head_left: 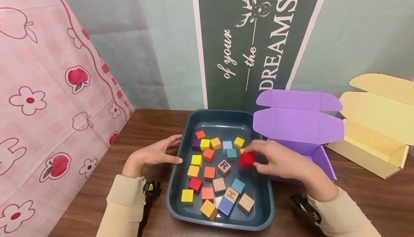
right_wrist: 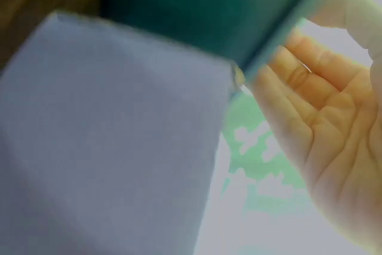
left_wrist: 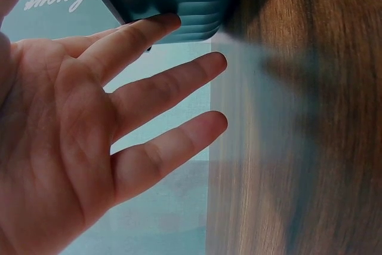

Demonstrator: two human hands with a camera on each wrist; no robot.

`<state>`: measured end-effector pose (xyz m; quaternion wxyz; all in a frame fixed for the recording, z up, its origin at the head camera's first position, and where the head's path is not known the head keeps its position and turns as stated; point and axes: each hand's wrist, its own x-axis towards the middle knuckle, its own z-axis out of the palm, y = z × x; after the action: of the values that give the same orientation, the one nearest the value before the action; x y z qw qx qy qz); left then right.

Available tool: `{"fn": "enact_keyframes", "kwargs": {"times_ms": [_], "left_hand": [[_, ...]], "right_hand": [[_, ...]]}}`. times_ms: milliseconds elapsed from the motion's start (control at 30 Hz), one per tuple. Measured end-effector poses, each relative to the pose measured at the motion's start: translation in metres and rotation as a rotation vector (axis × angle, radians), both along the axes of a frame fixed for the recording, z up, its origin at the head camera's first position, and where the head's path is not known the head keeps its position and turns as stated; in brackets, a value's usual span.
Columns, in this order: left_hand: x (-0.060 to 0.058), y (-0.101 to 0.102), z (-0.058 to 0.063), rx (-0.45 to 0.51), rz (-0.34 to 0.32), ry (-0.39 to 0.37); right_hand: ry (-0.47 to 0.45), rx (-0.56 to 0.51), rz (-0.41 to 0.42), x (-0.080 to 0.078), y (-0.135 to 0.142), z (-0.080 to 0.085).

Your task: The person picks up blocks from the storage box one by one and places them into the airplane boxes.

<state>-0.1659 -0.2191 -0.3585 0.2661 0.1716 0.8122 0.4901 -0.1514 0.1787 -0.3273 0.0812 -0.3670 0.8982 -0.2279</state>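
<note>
My right hand (head_left: 279, 158) pinches a red cube (head_left: 247, 160) between thumb and fingers, over the right side of a dark blue tray (head_left: 223, 222). In the right wrist view the tray wall hides the cube and the fingertips. At the tray's left wall, my left hand (head_left: 158, 154) has its fingers spread and fairly straight, fingertips right at the wall. The left wrist view shows its palm with nothing in it. Inside the tray lie several coloured cubes, such as a yellow cube (head_left: 187, 196), and wooden cubes, one lettered R (head_left: 224, 167) and another H (head_left: 231, 194).
Right of the tray stands an open purple box (head_left: 299, 125), partly behind my right forearm. Farther right is an open pale yellow box (head_left: 365, 150). A printed cloth (head_left: 168, 50) hangs behind the brown wooden table (head_left: 155, 122); a pink patterned cloth (head_left: 48, 104) hangs at left.
</note>
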Motion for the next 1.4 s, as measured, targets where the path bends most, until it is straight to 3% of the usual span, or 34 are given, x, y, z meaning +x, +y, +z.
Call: {"fn": "enact_keyframes", "kwargs": {"times_ms": [367, 667, 867, 1133, 1400], "left_hand": [[-0.001, -0.001, 0.001, -0.001, -0.006, 0.002], [-0.002, -0.001, 0.001, -0.011, -0.010, 0.013], [-0.001, -0.002, 0.000, -0.015, 0.001, 0.007], [0.001, -0.001, 0.000, -0.012, 0.003, 0.011], [0.000, -0.001, 0.000, -0.013, -0.010, 0.022]], "right_hand": [[0.151, -0.126, -0.062, 0.000, 0.040, 0.018], [0.202, -0.069, -0.131, -0.006, 0.071, 0.009], [0.125, -0.022, -0.124, -0.013, 0.072, -0.006], [-0.088, 0.047, -0.169, -0.014, 0.064, -0.016], [-0.147, 0.033, -0.127, -0.015, 0.062, -0.024]]}}
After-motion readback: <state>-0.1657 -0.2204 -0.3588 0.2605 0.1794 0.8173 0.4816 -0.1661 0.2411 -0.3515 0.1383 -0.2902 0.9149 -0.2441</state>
